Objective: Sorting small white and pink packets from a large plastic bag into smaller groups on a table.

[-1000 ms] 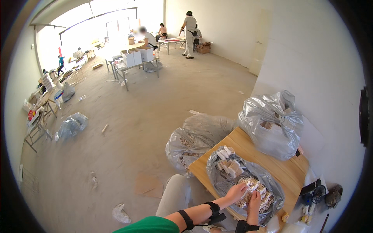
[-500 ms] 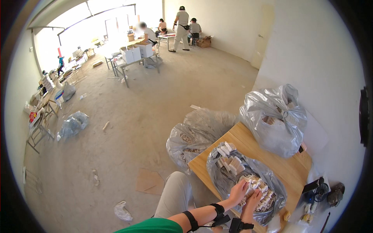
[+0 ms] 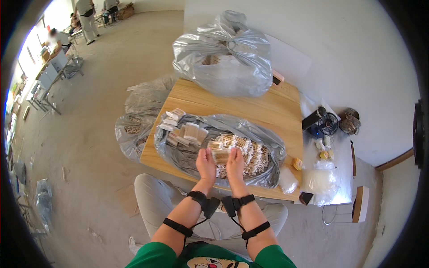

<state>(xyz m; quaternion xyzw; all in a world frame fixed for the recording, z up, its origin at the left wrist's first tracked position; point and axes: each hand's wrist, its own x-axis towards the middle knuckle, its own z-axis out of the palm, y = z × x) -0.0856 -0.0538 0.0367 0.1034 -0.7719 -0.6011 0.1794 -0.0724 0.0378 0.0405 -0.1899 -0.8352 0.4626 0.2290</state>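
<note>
My left hand (image 3: 206,166) and my right hand (image 3: 235,164) are closed on the two ends of a bundle of cotton swabs (image 3: 220,156) with wooden sticks and white tips. The bundle is held over a heap of loose cotton swabs (image 3: 254,156). That heap lies in an opened grey plastic bag (image 3: 272,138) spread on the wooden table (image 3: 286,107). Left of the heap, several small packs of swabs (image 3: 191,132) lie in the same bag, with more white-ended packs (image 3: 172,118) at its left edge.
A large, full plastic bag (image 3: 223,67) stands at the table's far side. More filled bags (image 3: 134,129) rest on the floor to the left. A black fan (image 3: 328,123), a yellow item (image 3: 297,163) and clear plastic bags (image 3: 319,182) are at the right. People work at far-left tables.
My view has swung right and down, so the table is now central. Both hands have come level, side by side, gripping a bundle of swabs between them.
</note>
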